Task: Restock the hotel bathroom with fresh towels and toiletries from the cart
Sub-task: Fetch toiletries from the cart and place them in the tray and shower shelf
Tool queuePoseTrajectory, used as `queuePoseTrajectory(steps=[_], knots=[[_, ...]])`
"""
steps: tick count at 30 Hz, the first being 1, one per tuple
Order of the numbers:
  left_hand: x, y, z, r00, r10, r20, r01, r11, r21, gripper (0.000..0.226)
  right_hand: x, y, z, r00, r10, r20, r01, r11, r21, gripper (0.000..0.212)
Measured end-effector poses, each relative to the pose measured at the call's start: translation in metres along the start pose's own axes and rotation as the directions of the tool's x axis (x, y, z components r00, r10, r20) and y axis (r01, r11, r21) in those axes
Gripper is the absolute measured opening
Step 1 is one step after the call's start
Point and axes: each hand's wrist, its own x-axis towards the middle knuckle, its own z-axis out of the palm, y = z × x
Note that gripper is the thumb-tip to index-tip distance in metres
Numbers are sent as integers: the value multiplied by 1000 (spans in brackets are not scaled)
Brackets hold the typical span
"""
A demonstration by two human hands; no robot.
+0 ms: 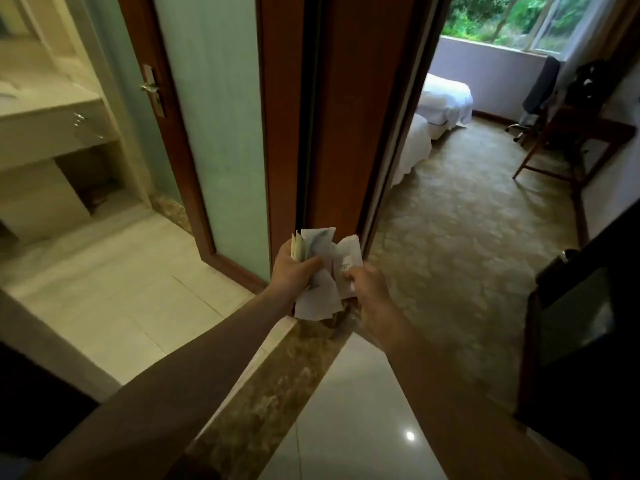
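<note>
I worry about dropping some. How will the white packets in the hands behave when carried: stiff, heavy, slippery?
The white packets look thin and flat, so probably light and bendy. They fan out unevenly between the left hand and right hand, so one may slip out.

Both bare arms reach forward from the lower edge of the view and converge toward the middle, the left forearm (194, 358) coming in from the lower left and the right forearm (433, 375) from the lower right. The left hand (294, 268) has its thumb folded across the front of a fanned bundle of white sachets (317, 297), gripping them upright. Just beside it, the right hand (370, 287) shows its back to the camera, its fingers curled forward and pinching the sachet at the right of the bundle.
</note>
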Motion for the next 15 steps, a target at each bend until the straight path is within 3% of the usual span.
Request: queuePoseTrajectory(steps=[8,15], knots=[[110,1,-45,975,-47,-216,34,998,-62,42,109,-43,78,963,12,269,3,998,-55,29],[214,21,-86,906,22,-422,-57,996,-69,31,222,-93,161,901,12,433,37,994,-105,39]])
